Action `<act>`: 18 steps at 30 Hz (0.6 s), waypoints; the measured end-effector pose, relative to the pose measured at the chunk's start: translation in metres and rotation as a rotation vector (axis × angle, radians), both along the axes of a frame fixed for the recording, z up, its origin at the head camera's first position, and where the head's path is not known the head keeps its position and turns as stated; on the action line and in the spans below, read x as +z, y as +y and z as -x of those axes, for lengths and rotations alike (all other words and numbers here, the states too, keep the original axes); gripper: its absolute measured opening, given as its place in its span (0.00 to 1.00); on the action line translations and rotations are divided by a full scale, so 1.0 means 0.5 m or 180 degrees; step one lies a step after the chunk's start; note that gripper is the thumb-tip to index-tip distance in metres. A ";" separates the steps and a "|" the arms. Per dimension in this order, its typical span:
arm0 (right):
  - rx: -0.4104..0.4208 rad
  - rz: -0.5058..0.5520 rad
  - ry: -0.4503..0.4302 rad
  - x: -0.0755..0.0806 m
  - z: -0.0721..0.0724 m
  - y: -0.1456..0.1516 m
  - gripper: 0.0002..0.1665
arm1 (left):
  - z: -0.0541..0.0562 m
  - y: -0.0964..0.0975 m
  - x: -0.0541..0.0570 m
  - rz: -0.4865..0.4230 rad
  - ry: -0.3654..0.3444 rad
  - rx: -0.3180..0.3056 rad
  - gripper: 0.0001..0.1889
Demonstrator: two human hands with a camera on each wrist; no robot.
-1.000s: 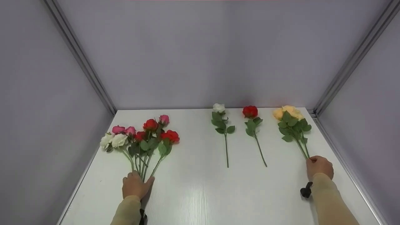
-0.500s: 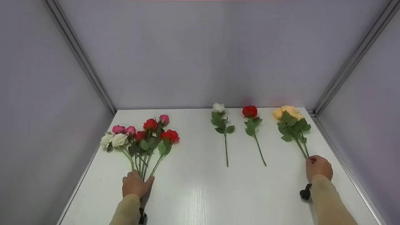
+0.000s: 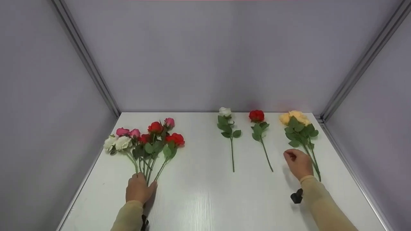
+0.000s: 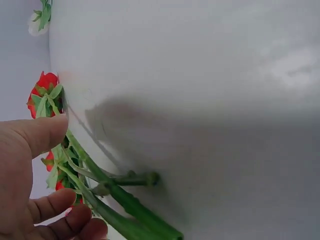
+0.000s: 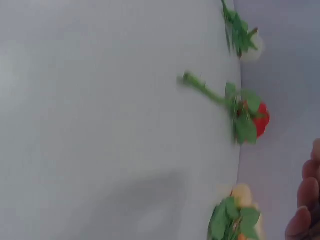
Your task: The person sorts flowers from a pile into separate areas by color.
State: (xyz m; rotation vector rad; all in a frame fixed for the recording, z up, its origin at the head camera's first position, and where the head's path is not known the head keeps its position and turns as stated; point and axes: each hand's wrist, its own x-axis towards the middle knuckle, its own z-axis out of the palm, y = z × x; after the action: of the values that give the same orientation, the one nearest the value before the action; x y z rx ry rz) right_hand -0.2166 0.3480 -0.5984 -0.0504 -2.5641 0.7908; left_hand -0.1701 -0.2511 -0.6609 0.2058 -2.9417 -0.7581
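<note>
My left hand (image 3: pixel 138 188) rests at the stems of a spread bunch of roses on the left of the table. In the left wrist view, its thumb and loosely bent fingers stand apart around the green stems (image 4: pixel 125 200). White roses (image 3: pixel 123 143), pink roses (image 3: pixel 122 132) and red roses (image 3: pixel 175 139) make up that bunch. My right hand (image 3: pixel 299 164) hovers just left of the yellow roses' stems with nothing in it, fingers relaxed. The yellow roses (image 3: pixel 297 118) lie together at the far right. Between the bunches lie a single red rose (image 3: pixel 257 116) and a single white rose (image 3: pixel 225 112).
The white table (image 3: pixel 205 192) has grey walls on its left, back (image 3: pixel 205 57) and right sides. The flower heads of the single roses and the yellow ones lie near the back wall.
My right hand has let go of the yellow roses' stems and moved left and slightly up, away from them. The left hand has stayed at its bunch.
</note>
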 end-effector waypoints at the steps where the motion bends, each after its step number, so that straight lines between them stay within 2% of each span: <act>1: 0.0183 0.0036 -0.0031 0.002 0.000 -0.027 0.08 | 0.001 0.004 0.003 0.0006 0.0066 -0.0053 0.29; 3: 0.0550 0.0131 -0.0125 0.004 -0.001 -0.080 0.06 | 0.003 0.014 0.007 0.0009 0.0142 -0.0187 0.22; 7: 0.0987 0.0219 -0.0266 -0.004 -0.010 -0.168 0.02 | 0.007 0.028 0.011 0.0084 0.0104 -0.0350 0.10; 13: 0.1638 0.0117 -0.0458 -0.032 -0.037 -0.263 0.03 | 0.015 0.028 0.010 0.0384 0.0076 -0.0446 0.08; 18: 0.1949 -0.0019 -0.0651 -0.048 -0.056 -0.295 0.04 | 0.018 0.026 0.017 0.0426 0.0064 -0.0465 0.06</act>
State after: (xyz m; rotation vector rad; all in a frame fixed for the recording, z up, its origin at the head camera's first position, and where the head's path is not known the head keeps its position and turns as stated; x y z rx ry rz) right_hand -0.1885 0.2007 -0.6224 0.7205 -2.8010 1.0317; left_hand -0.1789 -0.2381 -0.6525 -0.0271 -2.9990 -0.5720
